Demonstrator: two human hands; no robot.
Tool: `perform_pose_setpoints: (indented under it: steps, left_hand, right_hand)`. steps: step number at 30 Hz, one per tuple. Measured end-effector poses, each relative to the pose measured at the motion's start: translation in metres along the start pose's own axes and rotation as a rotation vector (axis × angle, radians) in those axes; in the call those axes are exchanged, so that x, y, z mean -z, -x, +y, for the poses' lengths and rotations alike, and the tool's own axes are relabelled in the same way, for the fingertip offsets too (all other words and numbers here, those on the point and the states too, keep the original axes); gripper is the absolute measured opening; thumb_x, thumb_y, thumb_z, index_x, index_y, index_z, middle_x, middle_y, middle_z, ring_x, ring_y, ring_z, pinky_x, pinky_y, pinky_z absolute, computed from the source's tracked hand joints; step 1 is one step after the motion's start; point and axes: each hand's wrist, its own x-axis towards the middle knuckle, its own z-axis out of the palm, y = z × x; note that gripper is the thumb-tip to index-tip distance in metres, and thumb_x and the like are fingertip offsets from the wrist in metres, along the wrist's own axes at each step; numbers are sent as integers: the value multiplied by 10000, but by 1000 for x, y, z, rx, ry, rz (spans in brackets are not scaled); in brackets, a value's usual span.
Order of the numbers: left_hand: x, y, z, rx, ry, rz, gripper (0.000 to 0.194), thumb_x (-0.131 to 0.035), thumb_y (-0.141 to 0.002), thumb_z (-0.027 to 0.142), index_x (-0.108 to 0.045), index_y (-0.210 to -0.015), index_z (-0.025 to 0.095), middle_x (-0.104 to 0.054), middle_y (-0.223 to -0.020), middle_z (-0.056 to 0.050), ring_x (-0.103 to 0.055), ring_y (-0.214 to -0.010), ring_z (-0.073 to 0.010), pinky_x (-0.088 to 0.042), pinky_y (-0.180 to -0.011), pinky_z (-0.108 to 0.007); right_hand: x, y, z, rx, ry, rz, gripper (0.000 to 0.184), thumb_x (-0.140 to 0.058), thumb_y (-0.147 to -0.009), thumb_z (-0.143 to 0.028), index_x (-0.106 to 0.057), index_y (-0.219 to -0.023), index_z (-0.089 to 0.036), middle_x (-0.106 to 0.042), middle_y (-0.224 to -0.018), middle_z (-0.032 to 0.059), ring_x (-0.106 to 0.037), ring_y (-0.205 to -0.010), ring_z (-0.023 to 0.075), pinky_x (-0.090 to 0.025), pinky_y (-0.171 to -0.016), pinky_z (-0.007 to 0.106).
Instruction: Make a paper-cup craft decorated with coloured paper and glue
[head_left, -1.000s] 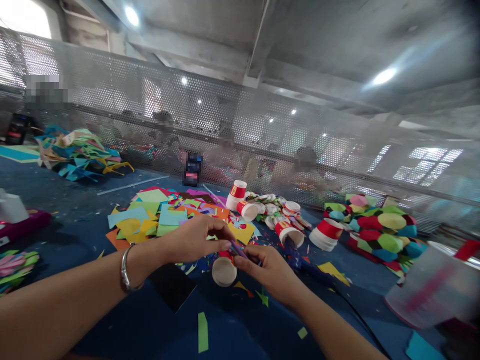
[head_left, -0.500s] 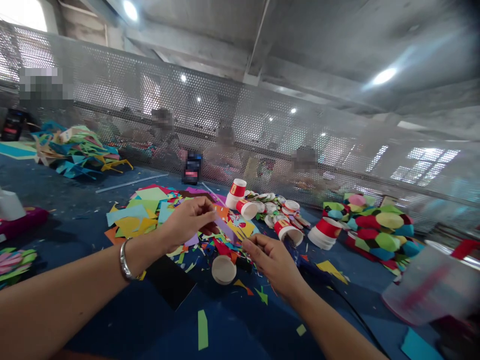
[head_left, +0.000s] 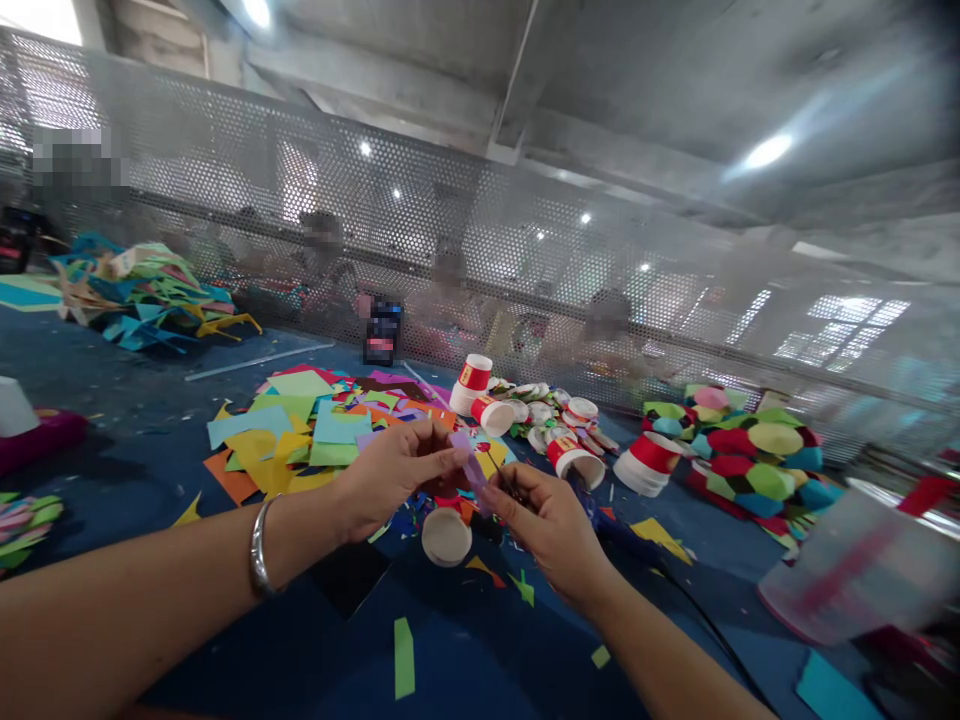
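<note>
My left hand [head_left: 401, 470], a silver bangle at its wrist, pinches the upper end of a small purple paper strip [head_left: 471, 462]. My right hand [head_left: 544, 525] is closed on a small pair of scissors [head_left: 501, 474]; fingers hide most of the handles, and a thin dark blade points up and left. The right thumb and fingertips meet the strip's lower end. Just below the hands a white paper cup [head_left: 446, 537] shows its round face. Behind them spreads a heap of coloured paper pieces [head_left: 281, 425], with scraps around it.
Red-and-white paper cups [head_left: 650, 463] stand and lie beyond my right hand. A dark blue corded tool [head_left: 630, 540] lies beside it. Patchwork paper balls [head_left: 757, 460] and a translucent bucket [head_left: 847, 565] are at right. A phone [head_left: 383, 332] leans against the perforated metal screen [head_left: 420, 200].
My left hand has moved right and slightly down, bringing the purple strip to my right hand. The scissor blades, seen apart before, now show as one thin line beside the strip.
</note>
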Motion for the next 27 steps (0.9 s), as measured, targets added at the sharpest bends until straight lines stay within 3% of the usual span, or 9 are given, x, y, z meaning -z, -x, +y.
perform_pose_setpoints:
  steps: [9,14,27]
  left_hand:
    - [-4,1,1,12,-85,53,341,-802,-721,421,-640,-833,142,-689,-744,-7,-624,-641,-104,-503,-651,-252]
    - [-8,3,-3,67,-173,-2,370,-811,-694,450,-626,-784,143,-678,-667,-4,-630,-590,-116,-510,-613,-258]
    - [-12,6,-13,65,-177,-82,273,-781,-743,369,-611,-784,160,-666,-641,31,-630,-546,-104,-536,-574,-250]
  right_hand:
    - [-2,1,-2,-19,-38,-13,391,-667,-867,-556,-571,-790,-185,-390,-642,-62,-287,-523,82,-221,-459,236]
    - [-1,2,3,-19,-117,-25,442,-561,-941,-572,-483,-716,-200,-349,-572,-80,-244,-472,72,-168,-430,239]
    - [-5,4,0,-83,-209,-76,477,-585,-932,-566,-392,-684,-208,-250,-569,-101,-173,-474,58,-132,-414,213]
